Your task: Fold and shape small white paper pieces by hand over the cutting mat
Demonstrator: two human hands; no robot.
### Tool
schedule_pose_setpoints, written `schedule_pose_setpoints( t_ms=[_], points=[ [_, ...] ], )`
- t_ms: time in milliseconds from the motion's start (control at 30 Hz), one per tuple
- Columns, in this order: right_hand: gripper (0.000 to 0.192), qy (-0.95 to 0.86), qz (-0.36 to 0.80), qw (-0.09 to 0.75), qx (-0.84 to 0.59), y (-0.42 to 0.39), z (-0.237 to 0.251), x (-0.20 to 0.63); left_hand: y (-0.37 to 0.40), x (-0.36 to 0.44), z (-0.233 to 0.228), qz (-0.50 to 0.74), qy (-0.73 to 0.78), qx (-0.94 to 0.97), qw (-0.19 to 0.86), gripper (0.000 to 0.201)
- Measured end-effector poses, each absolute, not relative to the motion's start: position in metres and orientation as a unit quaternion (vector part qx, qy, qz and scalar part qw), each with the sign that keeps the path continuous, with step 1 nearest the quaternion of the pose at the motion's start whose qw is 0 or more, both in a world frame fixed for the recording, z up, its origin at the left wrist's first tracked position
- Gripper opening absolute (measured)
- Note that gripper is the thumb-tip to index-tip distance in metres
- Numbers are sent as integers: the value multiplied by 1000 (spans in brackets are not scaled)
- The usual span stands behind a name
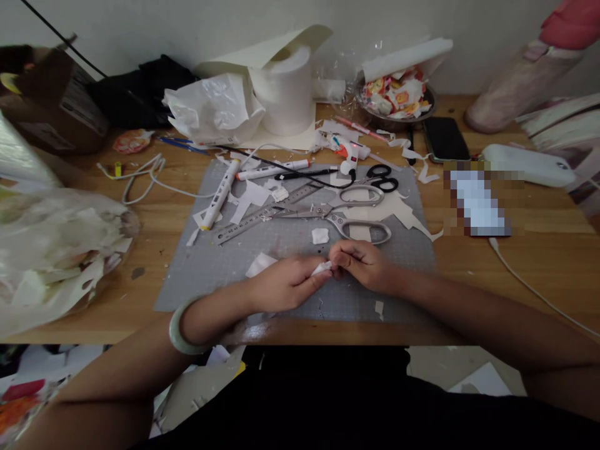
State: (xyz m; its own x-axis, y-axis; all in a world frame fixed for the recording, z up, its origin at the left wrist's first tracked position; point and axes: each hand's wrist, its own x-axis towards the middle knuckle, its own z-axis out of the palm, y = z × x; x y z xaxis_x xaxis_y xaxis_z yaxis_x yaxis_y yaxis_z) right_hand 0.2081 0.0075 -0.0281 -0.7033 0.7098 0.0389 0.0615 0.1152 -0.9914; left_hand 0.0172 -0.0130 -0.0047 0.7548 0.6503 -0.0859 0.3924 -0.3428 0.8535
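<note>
My left hand (284, 284) and my right hand (363, 262) meet over the grey cutting mat (210, 262) near its front edge. Both pinch the same small white scrap of paper (322, 269) between fingertips. A pale green bangle (180, 325) circles my left wrist. Just beyond the hands lie large silver scissors (347, 215), a small white paper square (320, 235) and a metal ruler (262, 215). Another white scrap (260, 264) lies left of my left hand.
Markers (220, 194), black-handled scissors (384, 178) and a glue gun (349, 156) lie at the mat's far edge. A paper roll (284, 90), a bowl of scraps (398, 94), a phone (445, 139) and a plastic bag (51, 250) crowd the wooden table (539, 262).
</note>
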Motion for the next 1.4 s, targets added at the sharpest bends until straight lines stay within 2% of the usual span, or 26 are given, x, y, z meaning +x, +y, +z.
schedule_pose_setpoints(
  t_ms=[200, 433, 633, 1000, 1267, 1400],
  points=[
    [46, -722, 590, 230, -278, 8, -26, 209, -12, 19, -4, 143, 312, 808, 478, 26],
    [38, -668, 608, 296, -310, 9, -29, 207, -14, 19, -5, 118, 346, 817, 447, 29],
    [23, -682, 560, 326, -339, 7, -28, 208, -13, 20, -3, 113, 353, 814, 448, 27],
    [41, -715, 504, 368, -315, 5, -31, 209, -14, 21, -6, 105, 360, 811, 449, 24],
    [24, -694, 502, 364, -366, 8, -31, 207, -12, 20, -4, 147, 357, 801, 459, 15],
    [17, -671, 529, 361, -374, 7, -33, 206, -10, 19, -8, 208, 419, 769, 435, 11]
  ],
)
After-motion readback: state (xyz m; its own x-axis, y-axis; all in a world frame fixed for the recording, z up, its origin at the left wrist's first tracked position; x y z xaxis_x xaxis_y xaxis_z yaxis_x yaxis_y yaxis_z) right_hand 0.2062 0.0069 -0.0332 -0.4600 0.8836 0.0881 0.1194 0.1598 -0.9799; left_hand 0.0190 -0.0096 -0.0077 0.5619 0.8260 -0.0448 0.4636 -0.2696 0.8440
